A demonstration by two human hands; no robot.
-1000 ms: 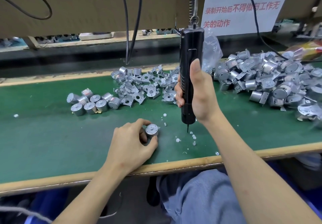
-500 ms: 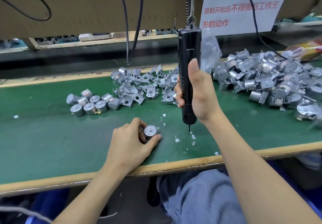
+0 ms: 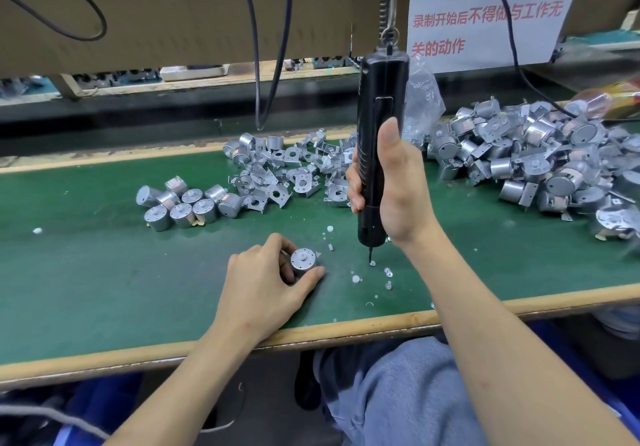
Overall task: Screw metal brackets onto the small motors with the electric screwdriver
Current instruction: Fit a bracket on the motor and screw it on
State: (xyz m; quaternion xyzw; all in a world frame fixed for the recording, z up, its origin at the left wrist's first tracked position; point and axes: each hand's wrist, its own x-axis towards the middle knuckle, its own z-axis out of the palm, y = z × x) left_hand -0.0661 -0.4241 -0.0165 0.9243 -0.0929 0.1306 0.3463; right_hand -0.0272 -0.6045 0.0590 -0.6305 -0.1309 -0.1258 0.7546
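While vertical, screwdriver (image 3: 380, 93) tip downward.

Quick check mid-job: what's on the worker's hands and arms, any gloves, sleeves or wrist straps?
Nothing is worn. The left hand and right hand are bare, without gloves, and no ring, watch or wrist strap shows. Both forearms are uncovered down to the frame's bottom edge; no sleeve comes into view.

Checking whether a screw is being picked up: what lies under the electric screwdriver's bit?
Under the bit of the electric screwdriver lies one small shiny screw on the green mat. The bit covers its head, so whether they are engaged cannot be seen.
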